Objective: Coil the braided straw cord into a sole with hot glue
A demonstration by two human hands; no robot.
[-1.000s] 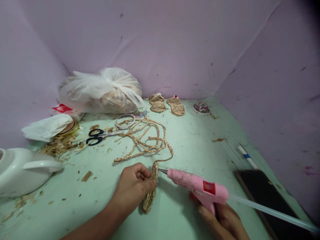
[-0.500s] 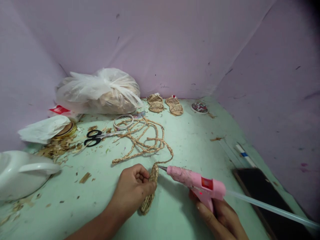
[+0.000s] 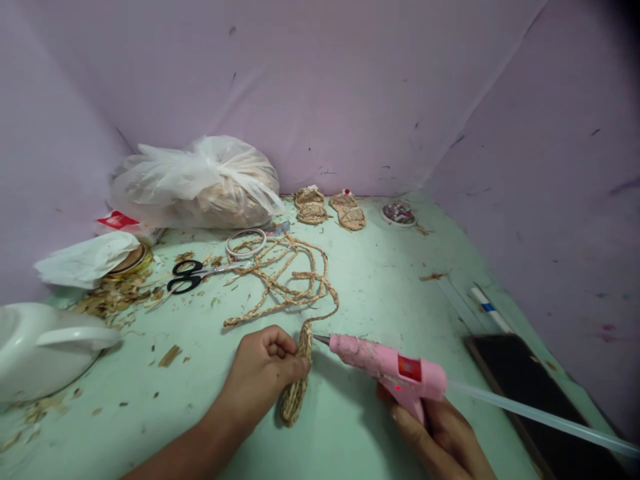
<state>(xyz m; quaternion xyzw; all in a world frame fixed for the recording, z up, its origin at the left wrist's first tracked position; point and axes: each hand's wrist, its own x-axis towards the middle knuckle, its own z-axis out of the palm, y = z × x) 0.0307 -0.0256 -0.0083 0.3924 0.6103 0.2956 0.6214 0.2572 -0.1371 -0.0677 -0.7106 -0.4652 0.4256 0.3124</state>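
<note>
Pinched in my left hand (image 3: 267, 370) is a coiled, elongated braided piece (image 3: 295, 398), held on its edge above the table. From its top end a braided cord (image 3: 327, 293) runs back to a loose tangle. My right hand (image 3: 443, 437) grips the pink glue gun (image 3: 385, 363), whose red light is lit. The gun's metal tip points left, at or very near the upper right side of the coil; whether it touches cannot be told. A long clear glue stick (image 3: 540, 413) sticks out of its rear.
Black scissors (image 3: 186, 277) and a white tape ring (image 3: 247, 243) lie left of the cord. Behind are a plastic bag (image 3: 200, 187), two small woven soles (image 3: 349, 211) and a bead dish (image 3: 399, 213). A white pitcher (image 3: 45, 347) is left, a dark phone-like slab (image 3: 540, 400) right.
The coiled piece and the gun's tip have shifted slightly left. The cord's loop by the coil has drawn a little to the left. Both hands keep their hold.
</note>
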